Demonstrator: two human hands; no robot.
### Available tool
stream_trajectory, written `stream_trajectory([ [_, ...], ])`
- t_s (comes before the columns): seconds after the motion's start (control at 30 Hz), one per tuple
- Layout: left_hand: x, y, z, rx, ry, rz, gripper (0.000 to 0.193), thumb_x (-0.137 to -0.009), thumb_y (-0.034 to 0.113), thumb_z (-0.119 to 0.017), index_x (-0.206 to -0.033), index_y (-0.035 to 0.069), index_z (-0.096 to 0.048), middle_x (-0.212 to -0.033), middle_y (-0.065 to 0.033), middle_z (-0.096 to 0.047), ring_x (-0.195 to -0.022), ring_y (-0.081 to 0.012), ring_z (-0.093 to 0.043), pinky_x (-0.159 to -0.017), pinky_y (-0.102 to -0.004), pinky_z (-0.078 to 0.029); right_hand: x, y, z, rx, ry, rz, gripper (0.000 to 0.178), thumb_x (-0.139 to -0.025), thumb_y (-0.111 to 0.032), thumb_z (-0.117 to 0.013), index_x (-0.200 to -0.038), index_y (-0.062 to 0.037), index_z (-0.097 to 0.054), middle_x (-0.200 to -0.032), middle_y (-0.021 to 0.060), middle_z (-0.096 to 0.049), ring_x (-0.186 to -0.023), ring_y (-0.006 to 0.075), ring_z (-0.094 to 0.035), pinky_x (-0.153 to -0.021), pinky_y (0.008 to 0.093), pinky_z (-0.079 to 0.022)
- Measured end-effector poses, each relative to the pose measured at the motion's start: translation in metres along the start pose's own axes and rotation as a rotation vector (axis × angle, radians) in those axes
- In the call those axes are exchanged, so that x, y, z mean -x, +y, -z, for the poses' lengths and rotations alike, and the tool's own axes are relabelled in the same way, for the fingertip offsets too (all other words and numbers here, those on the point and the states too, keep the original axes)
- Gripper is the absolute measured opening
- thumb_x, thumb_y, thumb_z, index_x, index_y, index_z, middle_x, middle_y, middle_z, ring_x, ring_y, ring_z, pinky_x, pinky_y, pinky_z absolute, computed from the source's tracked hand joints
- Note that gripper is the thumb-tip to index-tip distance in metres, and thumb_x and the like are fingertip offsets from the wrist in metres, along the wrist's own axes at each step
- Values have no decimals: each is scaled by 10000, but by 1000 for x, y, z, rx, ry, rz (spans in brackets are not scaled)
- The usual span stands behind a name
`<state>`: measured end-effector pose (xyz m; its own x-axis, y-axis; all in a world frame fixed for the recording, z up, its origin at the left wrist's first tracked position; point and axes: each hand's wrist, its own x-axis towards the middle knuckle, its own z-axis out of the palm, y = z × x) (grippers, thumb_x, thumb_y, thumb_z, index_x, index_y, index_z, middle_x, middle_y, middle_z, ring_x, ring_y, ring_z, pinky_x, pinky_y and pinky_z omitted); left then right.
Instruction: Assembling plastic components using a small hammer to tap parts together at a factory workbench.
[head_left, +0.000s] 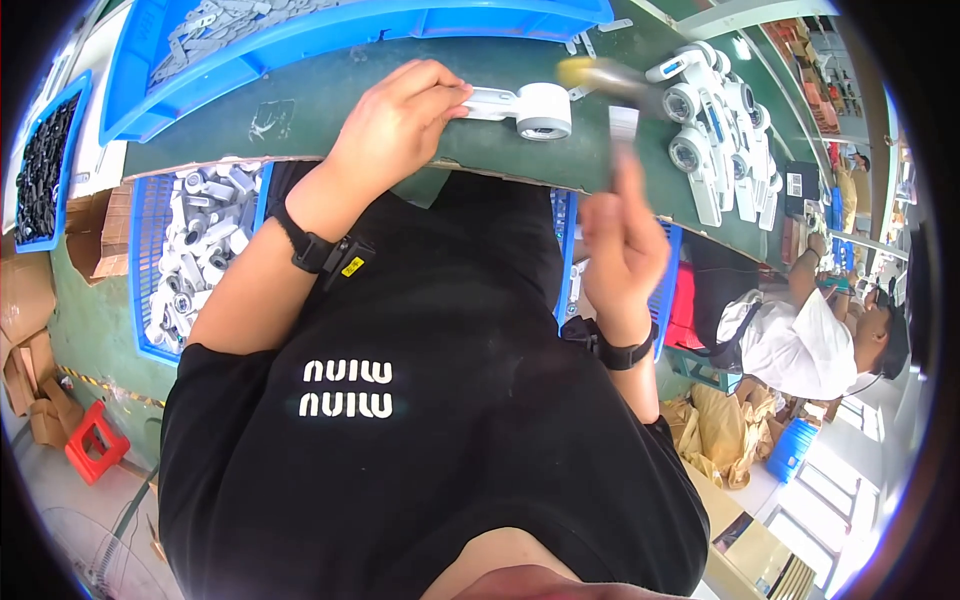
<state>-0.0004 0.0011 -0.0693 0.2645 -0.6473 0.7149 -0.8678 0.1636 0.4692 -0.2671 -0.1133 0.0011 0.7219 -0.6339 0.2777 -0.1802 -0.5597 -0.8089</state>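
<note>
My left hand (400, 118) pinches the narrow end of a white plastic part (543, 110) above the green bench top. This part has a flat arm and a thick round ring at its right end. My right hand (624, 235), to the right of the part and nearer my body, is closed around the handle of a hammer (604, 76). Motion blurs the hammer; its head looks yellow at the left end and dark toward the right. The head is just beyond the ring, and whether it touches anything cannot be told.
A blue tray (370, 38) of flat grey pieces sits at the back. Similar white parts (715, 130) are piled on the bench at right. A blue crate (150, 270) of white parts stands left. A co-worker (800, 340) is at far right; a red stool (97, 442) at lower left.
</note>
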Motion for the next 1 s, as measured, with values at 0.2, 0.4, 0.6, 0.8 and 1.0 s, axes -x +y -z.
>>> stream_trajectory([
  [0.2,0,0,1,-6,-6,-11,160,-903,-2,-822,-1060,-9,-794,-1060,-102,-742,-957,-327,-730,-820,-408,-608,-16,18,3,333,-183,34,438,-1083,-25,-631,-1515,-69,-693,-761,4,-614,-684,78,-545,-682,279,-498],
  [0.4,3,-1,-1,50,15,21,143,-912,7,-817,-1052,-13,-792,-1060,-104,-743,-973,-331,-732,-848,-416,-608,-5,8,2,-107,162,-29,457,-1120,-60,-593,-1576,-35,-621,-808,7,-651,-710,73,-572,-706,275,-524],
  [0.6,3,0,1,40,28,24,129,-914,9,-816,-1037,-17,-785,-1059,-101,-742,-983,-330,-733,-844,-418,-611,-17,2,1,193,-150,-171,440,-1117,-39,-575,-1549,38,-612,-824,38,-635,-676,82,-556,-664,283,-509],
  [0.8,2,0,-2,20,23,-1,135,-915,7,-814,-1043,-14,-779,-1058,-95,-742,-983,-329,-732,-840,-421,-610,-12,16,-14,26,65,-41,463,-1093,-28,-597,-1554,9,-623,-807,46,-618,-700,56,-557,-664,259,-498],
  [1.0,3,1,-1,32,9,8,134,-915,6,-813,-1044,-8,-781,-1057,-99,-738,-975,-333,-729,-840,-419,-609,4,11,-11,-187,106,-108,500,-1104,-36,-585,-1604,-16,-580,-799,31,-627,-716,65,-587,-702,268,-537],
])
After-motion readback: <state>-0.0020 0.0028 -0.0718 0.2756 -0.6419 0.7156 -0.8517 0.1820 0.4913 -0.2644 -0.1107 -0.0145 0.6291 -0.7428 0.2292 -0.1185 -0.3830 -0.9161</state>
